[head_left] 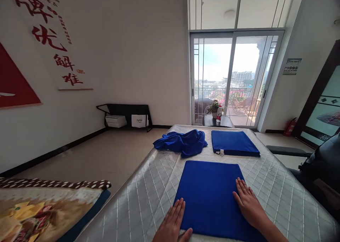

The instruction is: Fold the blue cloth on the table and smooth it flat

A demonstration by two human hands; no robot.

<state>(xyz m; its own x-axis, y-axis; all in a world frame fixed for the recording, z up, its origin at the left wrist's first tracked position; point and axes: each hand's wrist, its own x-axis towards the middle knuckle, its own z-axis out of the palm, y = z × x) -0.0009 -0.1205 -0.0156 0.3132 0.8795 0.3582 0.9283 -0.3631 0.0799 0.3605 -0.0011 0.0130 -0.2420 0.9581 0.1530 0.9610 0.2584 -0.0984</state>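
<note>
A flat, neatly folded blue cloth lies in front of me on a quilted, silvery mattress. My left hand rests flat at its near left edge, fingers stretched out and touching the border. On its right side, my right hand lies flat with the fingers extended and the thumb apart. Beyond it, to the right, sits a folded blue stack with a small white tag at its front edge. To the left of that stack a crumpled blue cloth lies in a loose heap.
At lower left is a patterned blanket with a dotted border. A small dark table past the mattress holds a plant and a bottle. A black rack stands by the wall. Dark seating is at right.
</note>
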